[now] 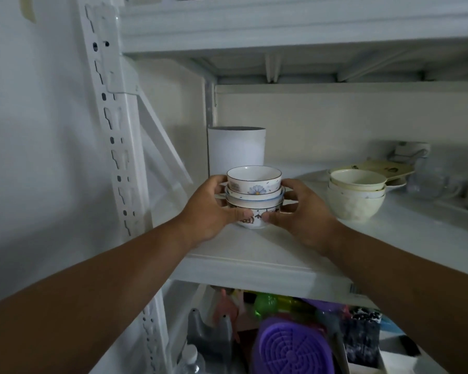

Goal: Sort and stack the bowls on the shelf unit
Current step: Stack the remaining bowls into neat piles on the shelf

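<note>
A stack of patterned white bowls (254,184) stands on the white shelf (254,255) near its left end; the top bowl has a blue flower on its side. My left hand (208,211) grips the stack from the left, thumb across the bottom bowl. My right hand (300,211) grips it from the right, thumb on the same bowl. A second stack of plain cream bowls (355,195) sits further right on the same shelf, apart from both hands.
A white cylinder (236,149) stands right behind the patterned stack. Cream plates (384,168) and clear glassware (432,179) lie at the far right. A white perforated upright (114,136) borders the left. Below, purple plastic ware (289,349) crowds the lower shelf.
</note>
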